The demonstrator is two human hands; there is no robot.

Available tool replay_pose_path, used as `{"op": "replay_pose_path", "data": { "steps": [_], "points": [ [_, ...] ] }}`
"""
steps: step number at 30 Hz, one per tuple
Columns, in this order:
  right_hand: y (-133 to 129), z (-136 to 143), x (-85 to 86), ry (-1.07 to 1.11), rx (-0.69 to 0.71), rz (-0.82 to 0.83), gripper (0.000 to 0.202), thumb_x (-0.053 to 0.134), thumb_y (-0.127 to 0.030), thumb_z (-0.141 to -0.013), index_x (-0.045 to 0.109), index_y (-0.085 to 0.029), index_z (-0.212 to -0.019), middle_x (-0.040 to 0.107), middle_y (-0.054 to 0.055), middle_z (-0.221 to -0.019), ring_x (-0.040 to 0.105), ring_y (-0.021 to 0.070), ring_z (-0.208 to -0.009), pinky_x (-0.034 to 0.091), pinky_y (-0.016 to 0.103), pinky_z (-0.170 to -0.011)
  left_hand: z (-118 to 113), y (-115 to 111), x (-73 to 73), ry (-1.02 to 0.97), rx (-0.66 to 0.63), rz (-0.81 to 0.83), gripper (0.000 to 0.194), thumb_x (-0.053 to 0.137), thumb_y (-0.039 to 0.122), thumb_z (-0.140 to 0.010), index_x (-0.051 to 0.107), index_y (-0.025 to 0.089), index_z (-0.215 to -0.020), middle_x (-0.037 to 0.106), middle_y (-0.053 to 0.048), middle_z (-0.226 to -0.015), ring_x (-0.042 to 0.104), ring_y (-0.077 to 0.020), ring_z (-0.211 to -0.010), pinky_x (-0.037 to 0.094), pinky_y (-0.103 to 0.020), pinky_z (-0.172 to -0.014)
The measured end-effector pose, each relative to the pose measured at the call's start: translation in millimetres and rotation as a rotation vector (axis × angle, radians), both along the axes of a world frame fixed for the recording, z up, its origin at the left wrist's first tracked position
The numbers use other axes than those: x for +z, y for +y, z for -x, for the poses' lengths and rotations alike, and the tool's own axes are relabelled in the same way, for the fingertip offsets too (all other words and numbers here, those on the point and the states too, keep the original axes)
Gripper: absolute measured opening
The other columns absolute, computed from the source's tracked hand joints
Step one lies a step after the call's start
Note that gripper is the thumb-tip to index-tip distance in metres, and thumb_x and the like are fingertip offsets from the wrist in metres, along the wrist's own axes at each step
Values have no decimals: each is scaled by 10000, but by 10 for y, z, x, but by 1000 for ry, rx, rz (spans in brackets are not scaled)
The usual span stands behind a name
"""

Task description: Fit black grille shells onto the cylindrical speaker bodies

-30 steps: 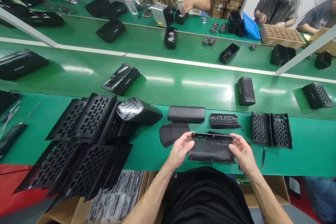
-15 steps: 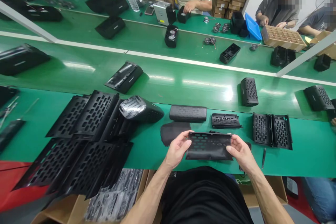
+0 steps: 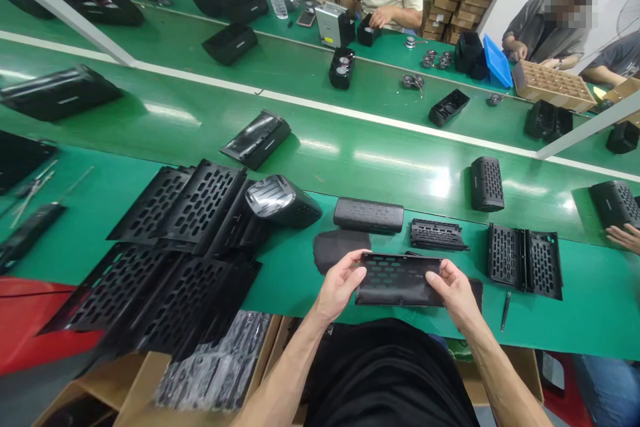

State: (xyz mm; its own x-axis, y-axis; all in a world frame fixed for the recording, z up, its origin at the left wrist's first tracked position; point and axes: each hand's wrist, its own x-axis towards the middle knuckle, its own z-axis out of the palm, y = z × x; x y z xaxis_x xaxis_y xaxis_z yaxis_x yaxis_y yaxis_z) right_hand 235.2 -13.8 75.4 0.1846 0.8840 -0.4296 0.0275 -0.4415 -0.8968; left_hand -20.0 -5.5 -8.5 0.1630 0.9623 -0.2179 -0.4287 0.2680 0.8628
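A black perforated speaker grille is held level at the table's near edge, its slots showing at the left and a dark sheet seeming to cover its right part. My left hand grips its left end, thumb on top. At the other end my right hand is closed on it, the thumb pressing its inner face. Just beyond lie a piece of black cloth, a rounded black grille and a smaller slotted panel. Two more grilles lie to the right, near a thin black pen-like tool.
Stacked black grilles fill the left, beside a speaker housing. A green conveyor carries several housings. Below stands a carton of plastic-wrapped parts. Co-workers sit across the line; another person's hand is at far right.
The view has shifted slightly, so the scene sits further right. My right thumb has slid inward along the grille. A person's hand now shows more at the far right.
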Motion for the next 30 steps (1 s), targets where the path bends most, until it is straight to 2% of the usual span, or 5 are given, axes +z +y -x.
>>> {"op": "replay_pose_path", "data": {
  "steps": [4, 7, 24, 27, 30],
  "points": [
    [7, -105, 12, 111, 243, 102, 492, 889, -543, -733, 627, -228, -1006, 604, -5, -839, 498, 122, -638, 409, 220, -508, 77, -8, 22, 6, 39, -7, 510, 759, 491, -879, 696, 168, -1268, 729, -124, -1216, 679, -258, -1101, 526, -341, -979],
    [16, -149, 22, 120, 379, 166, 417, 858, -527, -787, 627, -215, -939, 556, -34, -751, 421, 82, -517, 359, 201, -419, 132, -13, 39, 6, 38, -10, 505, 763, 488, -876, 702, 168, -1262, 734, -125, -1220, 683, -259, -1101, 530, -341, -982],
    [151, 90, -77, 132, 402, 159, 455, 744, -631, -871, 621, -194, -866, 511, -64, -573, 400, 52, -378, 364, 177, -369, 212, 32, 81, -322, 140, 225, 569, 863, 484, -774, 711, 160, -1217, 762, -137, -1200, 712, -306, -1103, 557, -386, -933],
    [172, 243, -36, 243, 332, 185, 480, 785, -638, -829, 596, -197, -808, 492, -64, -548, 374, 54, -384, 344, 173, -349, 214, -13, 40, -432, 204, 235, 665, 775, 651, -809, 695, 177, -1269, 738, -147, -1271, 670, -335, -1212, 536, -443, -1003],
    [190, 469, -31, 327, 282, 193, 498, 836, -632, -776, 593, -197, -797, 481, -63, -569, 342, 48, -405, 330, 169, -346, 135, -88, -30, -582, 213, 130, 956, 734, 866, -657, 655, 220, -1357, 704, -145, -1346, 597, -380, -1322, 483, -525, -1083]
  ]
}}
